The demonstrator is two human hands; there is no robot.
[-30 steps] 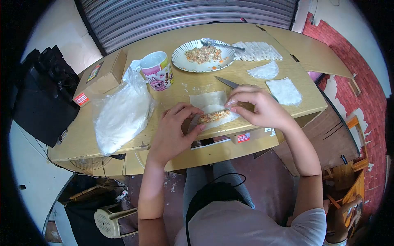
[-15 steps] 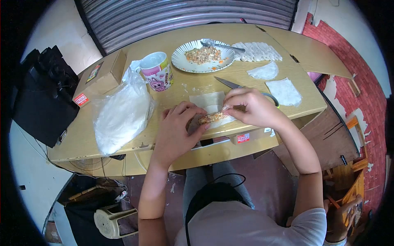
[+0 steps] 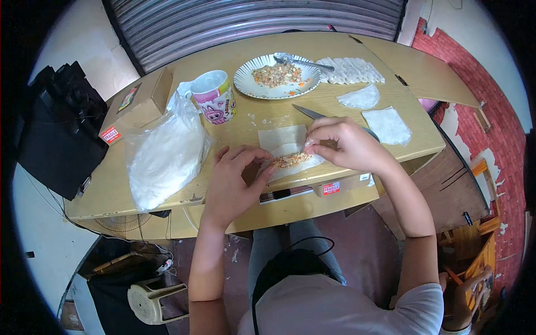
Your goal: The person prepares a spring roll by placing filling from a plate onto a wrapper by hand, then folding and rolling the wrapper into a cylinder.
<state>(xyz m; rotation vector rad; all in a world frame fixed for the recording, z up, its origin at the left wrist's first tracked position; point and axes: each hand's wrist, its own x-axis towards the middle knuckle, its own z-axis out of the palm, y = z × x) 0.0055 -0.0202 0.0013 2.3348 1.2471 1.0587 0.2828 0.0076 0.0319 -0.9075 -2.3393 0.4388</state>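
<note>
A thin pale wrapper (image 3: pixel 286 139) lies flat near the table's front edge, with a line of orange-brown filling (image 3: pixel 290 160) across its near part. My left hand (image 3: pixel 231 181) pinches the wrapper's left end beside the filling. My right hand (image 3: pixel 349 146) pinches the right end, fingers curled over the wrapper's edge. The wrapper's near edge is partly folded up around the filling and partly hidden by my fingers.
A paper plate (image 3: pixel 245 84) with filling and a spoon (image 3: pixel 301 60) stands at the back. Nearby are a pink mug (image 3: pixel 215 96), a plastic bag of wrappers (image 3: pixel 164 156), a cardboard box (image 3: pixel 137 103), a knife (image 3: pixel 310 113), finished rolls (image 3: pixel 352 70) and loose wrappers (image 3: pixel 386 124).
Both hands have shifted slightly along the wrapper's ends, and the near edge has been drawn up closer around the filling. Nothing else on the table moved.
</note>
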